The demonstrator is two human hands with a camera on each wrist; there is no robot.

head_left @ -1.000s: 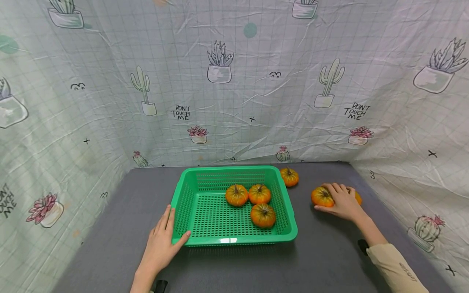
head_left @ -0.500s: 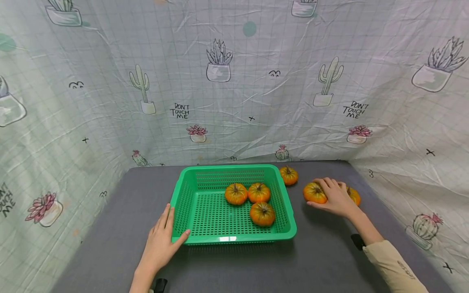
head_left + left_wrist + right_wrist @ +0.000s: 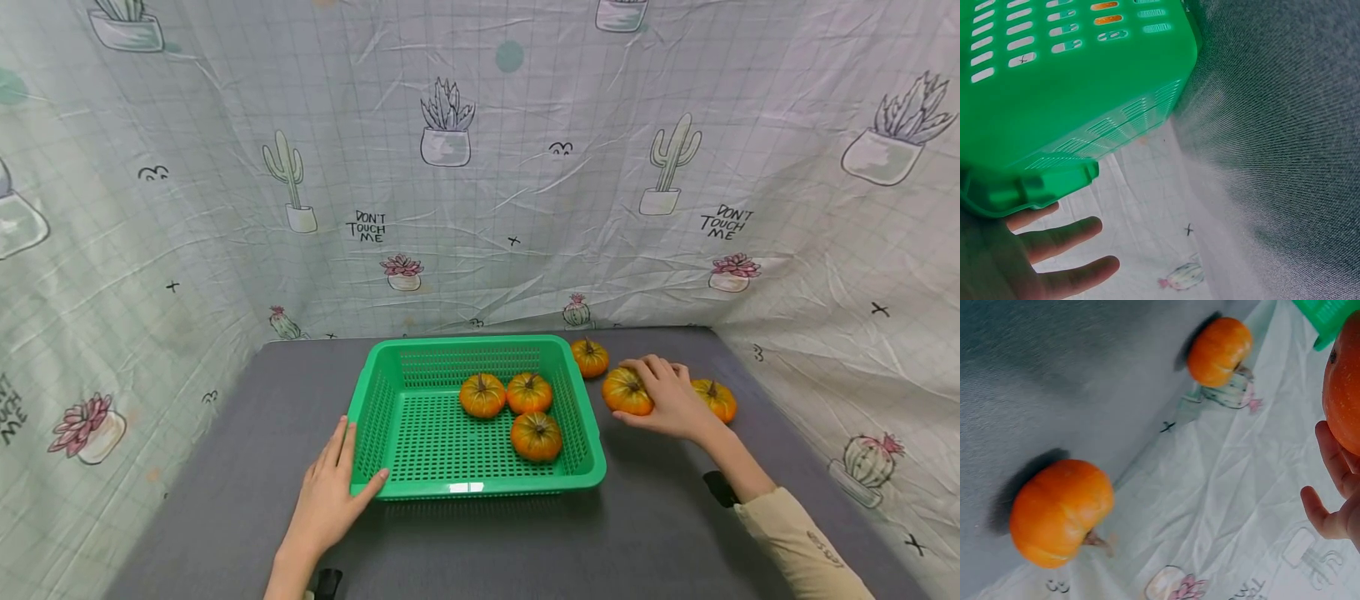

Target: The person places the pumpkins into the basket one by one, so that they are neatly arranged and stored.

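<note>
In the head view my right hand (image 3: 667, 402) grips a small orange pumpkin (image 3: 626, 392), just right of the green basket (image 3: 525, 484). The right wrist view catches only part of this pumpkin (image 3: 1342, 387), with fingertips (image 3: 1332, 453) against its underside. My left hand (image 3: 324, 502) rests with extended fingers at the basket's front left corner, thumb on the rim. In the left wrist view, its fingers (image 3: 1069, 239) stretch out beside the rim. Three pumpkins sit in the right half of the basket, one of them nearest the front (image 3: 536, 437).
One pumpkin (image 3: 590, 357) stands on the grey table (image 3: 480, 550) by the basket's back right corner. Another pumpkin (image 3: 714, 401) lies to the right, behind my right wrist. A cactus-print cloth (image 3: 517, 192) hangs around the back and sides of the table.
My right hand has carried its pumpkin leftward, towards the basket, away from the pumpkin at the right, which shows more fully now. The left hand and the basket have stayed in place.
</note>
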